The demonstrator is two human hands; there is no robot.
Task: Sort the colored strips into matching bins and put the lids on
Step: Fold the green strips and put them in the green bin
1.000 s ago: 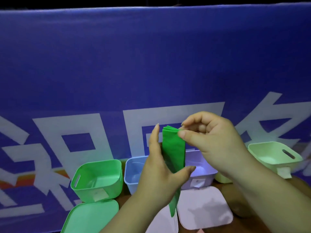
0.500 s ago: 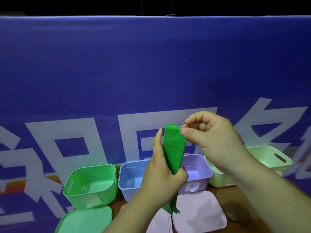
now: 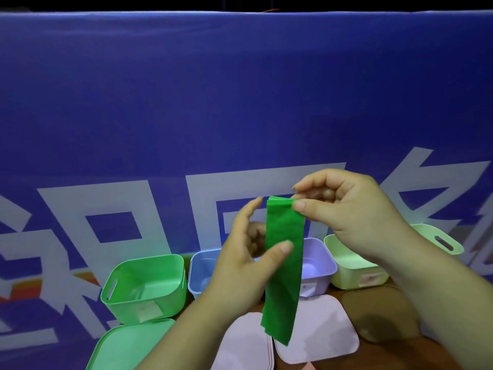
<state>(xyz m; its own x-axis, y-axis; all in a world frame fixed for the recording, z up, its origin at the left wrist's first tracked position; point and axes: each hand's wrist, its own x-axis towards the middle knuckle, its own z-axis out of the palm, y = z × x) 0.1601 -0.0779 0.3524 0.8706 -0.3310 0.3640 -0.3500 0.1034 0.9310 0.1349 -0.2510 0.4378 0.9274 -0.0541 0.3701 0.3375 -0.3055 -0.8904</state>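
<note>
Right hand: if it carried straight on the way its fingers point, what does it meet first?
The right hand pinches the top of the green strips; going on leftward it would probably meet the left hand, whose fingertips stand beyond, though depth is unclear.

green strips (image 3: pixel 284 263), blue banner (image 3: pixel 240 102)

Green strips (image 3: pixel 284 265) upright between left hand (image 3: pixel 240 265) and right hand (image 3: pixel 354 209), green bin (image 3: pixel 145 284) at lower left.
</note>
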